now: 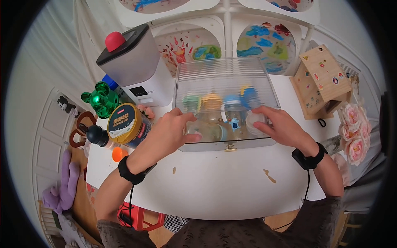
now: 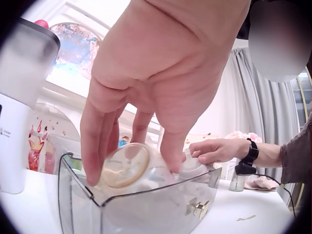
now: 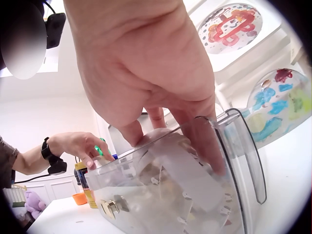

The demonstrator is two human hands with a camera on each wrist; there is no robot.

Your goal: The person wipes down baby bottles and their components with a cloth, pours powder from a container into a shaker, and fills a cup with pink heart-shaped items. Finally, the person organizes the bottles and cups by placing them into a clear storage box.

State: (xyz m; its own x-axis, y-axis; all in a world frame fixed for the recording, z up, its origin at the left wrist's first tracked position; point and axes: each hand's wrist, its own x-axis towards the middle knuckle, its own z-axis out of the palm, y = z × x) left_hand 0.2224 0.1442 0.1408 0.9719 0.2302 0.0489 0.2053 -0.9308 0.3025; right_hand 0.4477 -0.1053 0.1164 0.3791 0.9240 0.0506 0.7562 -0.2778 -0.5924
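Note:
A clear plastic storage box (image 1: 244, 144) with a brass clasp stands on the white table, its ribbed lid (image 1: 225, 76) raised at the back. Baby bottles fill it, among them one with an orange top (image 1: 211, 101) and one with a blue bear figure (image 1: 234, 123). Reaching in at the front left, my left hand (image 1: 167, 129) grips a clear baby bottle (image 2: 127, 165) that lies tilted, fingers on one side and thumb on the other. My right hand (image 1: 286, 127) holds another baby bottle by its translucent cap (image 1: 253, 123) at the front right, its lower body partly hidden by the box wall.
A white dispenser (image 1: 130, 66) with a red knob stands behind left, near a shiny green bear-shaped object (image 1: 101, 100) and a gold-lidded tub (image 1: 124, 123). An orange cup (image 1: 119, 154) is at the left edge. Right are a stickered wooden box (image 1: 322, 76) and pink flowers (image 1: 355, 132).

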